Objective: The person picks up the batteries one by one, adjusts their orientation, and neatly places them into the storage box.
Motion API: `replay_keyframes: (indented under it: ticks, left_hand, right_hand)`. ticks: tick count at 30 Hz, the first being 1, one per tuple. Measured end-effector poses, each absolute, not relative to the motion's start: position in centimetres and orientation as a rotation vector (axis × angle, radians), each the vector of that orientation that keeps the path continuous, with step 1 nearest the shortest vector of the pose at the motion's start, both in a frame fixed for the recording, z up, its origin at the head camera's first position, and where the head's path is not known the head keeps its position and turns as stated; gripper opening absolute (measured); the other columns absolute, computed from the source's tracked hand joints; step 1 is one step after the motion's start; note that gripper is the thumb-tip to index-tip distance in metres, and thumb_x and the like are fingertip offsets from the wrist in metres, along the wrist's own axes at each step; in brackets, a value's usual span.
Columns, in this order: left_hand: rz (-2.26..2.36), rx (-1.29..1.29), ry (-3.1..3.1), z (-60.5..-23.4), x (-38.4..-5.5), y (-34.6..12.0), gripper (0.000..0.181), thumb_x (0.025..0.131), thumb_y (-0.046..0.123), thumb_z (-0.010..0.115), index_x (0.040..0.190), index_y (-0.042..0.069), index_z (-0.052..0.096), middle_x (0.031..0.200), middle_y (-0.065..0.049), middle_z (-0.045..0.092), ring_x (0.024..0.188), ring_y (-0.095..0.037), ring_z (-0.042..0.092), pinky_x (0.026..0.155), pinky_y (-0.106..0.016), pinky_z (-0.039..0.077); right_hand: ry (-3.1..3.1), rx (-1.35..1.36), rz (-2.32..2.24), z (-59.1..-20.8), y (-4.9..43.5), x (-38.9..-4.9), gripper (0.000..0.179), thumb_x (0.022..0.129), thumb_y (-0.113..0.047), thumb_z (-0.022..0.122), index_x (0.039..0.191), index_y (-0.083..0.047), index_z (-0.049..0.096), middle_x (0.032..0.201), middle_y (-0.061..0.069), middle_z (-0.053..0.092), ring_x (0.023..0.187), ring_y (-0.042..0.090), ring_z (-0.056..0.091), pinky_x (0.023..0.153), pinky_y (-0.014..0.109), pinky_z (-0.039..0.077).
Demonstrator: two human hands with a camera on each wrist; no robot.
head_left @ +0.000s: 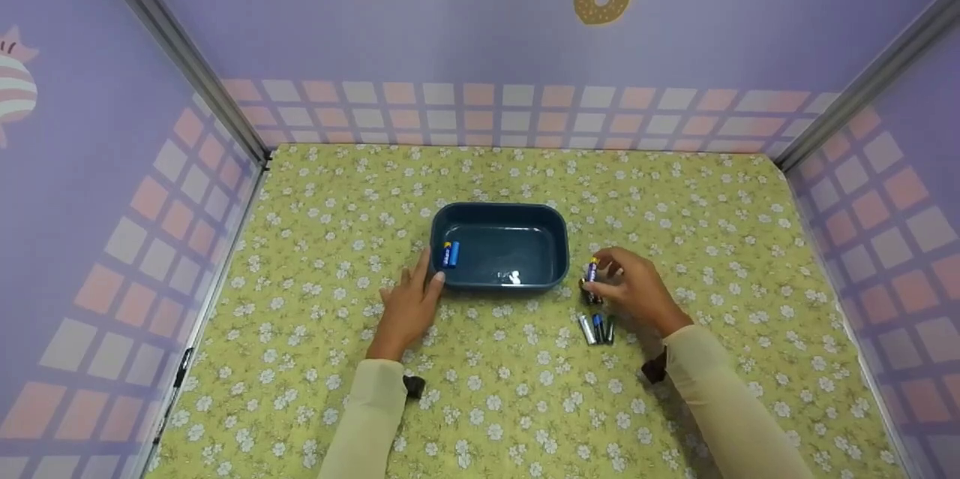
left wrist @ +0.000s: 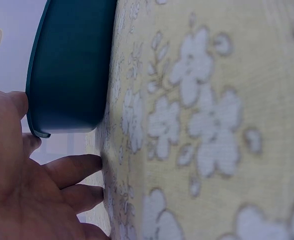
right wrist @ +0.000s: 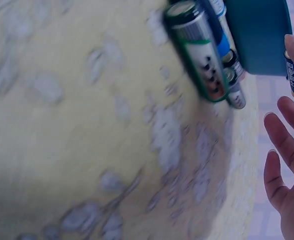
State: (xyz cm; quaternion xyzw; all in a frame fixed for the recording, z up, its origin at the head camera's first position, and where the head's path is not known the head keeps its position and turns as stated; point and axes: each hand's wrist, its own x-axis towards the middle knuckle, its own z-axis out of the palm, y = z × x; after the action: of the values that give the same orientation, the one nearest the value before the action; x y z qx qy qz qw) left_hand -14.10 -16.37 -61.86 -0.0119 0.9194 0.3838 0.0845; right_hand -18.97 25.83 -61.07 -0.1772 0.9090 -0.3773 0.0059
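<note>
A dark teal plastic basin [head_left: 501, 285] stands mid-table with two blue batteries [head_left: 451, 254] lying at its left end. My left hand [head_left: 409, 306] touches the basin's near left corner; in the left wrist view its thumb and a finger are at the rim [left wrist: 33, 112]. To the right of the basin, my right hand [head_left: 637, 290] pinches a blue battery with a yellow end [right wrist: 293, 76] between thumb and finger, raised above the cloth. Below that hand lie several more batteries [head_left: 587, 329], silver, blue and dark green. The nearest one in the right wrist view is a green-and-silver battery [right wrist: 199, 60].
A yellow-green floral cloth [head_left: 480, 389] covers the table. Purple patterned walls [head_left: 480, 36] enclose it at the back and both sides, with grey metal posts [head_left: 191, 51] at the corners.
</note>
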Motion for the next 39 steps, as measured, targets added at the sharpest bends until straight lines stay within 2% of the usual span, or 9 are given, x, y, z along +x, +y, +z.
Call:
replay_keyframes:
  ticks: [5, 12, 22, 28, 33, 39]
  left_hand:
    - [1.141, -0.035, 2.739, -61.9, -14.1, -16.4, 0.073, 0.103, 0.071, 0.026, 0.165, 0.040, 0.004, 0.167, -0.014, 0.027, 0.157, -0.041, 0.016, 0.117, -0.075, -0.009]
    - [1.119, -0.017, 2.744, -61.9, -14.2, -16.5, 0.075, 0.104, 0.070, 0.026, 0.166, 0.037, 0.002, 0.165, -0.022, 0.030, 0.154, -0.048, 0.020, 0.115, -0.078, -0.008]
    - [1.128, -0.030, 2.743, -62.0, -14.3, -16.5, 0.074, 0.103, 0.071, 0.026, 0.166, 0.037, 0.005, 0.165, -0.015, 0.033, 0.156, -0.043, 0.019, 0.116, -0.077, -0.007]
    - [1.117, -0.029, 2.742, -61.9, -14.2, -16.5, 0.072, 0.104, 0.069, 0.026, 0.165, 0.039, 0.005, 0.165, -0.015, 0.033, 0.156, -0.042, 0.018, 0.117, -0.076, -0.008]
    - [1.120, -0.022, 2.738, -61.8, -14.2, -16.6, 0.072, 0.104, 0.069, 0.026, 0.166, 0.038, 0.004, 0.166, -0.016, 0.031, 0.156, -0.043, 0.018, 0.117, -0.076, -0.008]
    - [1.130, -0.041, 2.738, -61.6, -14.2, -16.4, 0.071, 0.105, 0.068, 0.028, 0.165, 0.039, 0.005, 0.165, -0.014, 0.032, 0.156, -0.043, 0.018, 0.117, -0.076, -0.008]
  right_hand:
    - [2.851, -0.595, -1.206, -60.4, 24.7, -19.6, 0.053, 0.086, -0.043, 0.082, 0.127, -0.015, 0.066, 0.103, -0.002, 0.067, 0.090, 0.016, 0.066, 0.076, 0.042, 0.057]
    - [2.866, -0.764, -1.221, -59.6, 22.7, -20.6, 0.056, 0.086, -0.046, 0.081, 0.127, -0.012, 0.065, 0.103, 0.005, 0.070, 0.087, 0.017, 0.067, 0.074, 0.042, 0.057]
    - [2.824, -0.824, -1.254, -58.1, 18.6, -21.7, 0.052, 0.085, -0.048, 0.081, 0.124, -0.018, 0.064, 0.101, 0.007, 0.071, 0.084, 0.023, 0.067, 0.072, 0.042, 0.056]
    - [2.840, -0.841, -1.199, -57.3, 16.0, -22.5, 0.054, 0.084, -0.054, 0.080, 0.123, -0.021, 0.063, 0.099, -0.005, 0.068, 0.080, 0.011, 0.063, 0.070, 0.033, 0.054]
    - [2.815, -0.895, -1.176, -56.9, 13.8, -23.2, 0.053, 0.084, -0.051, 0.081, 0.124, -0.023, 0.063, 0.099, -0.004, 0.070, 0.084, 0.012, 0.064, 0.073, 0.034, 0.055]
    - [2.818, -0.953, -1.117, -56.3, 11.3, -24.2, 0.049, 0.085, -0.042, 0.084, 0.123, -0.018, 0.064, 0.100, 0.000, 0.072, 0.087, 0.016, 0.068, 0.078, 0.037, 0.058]
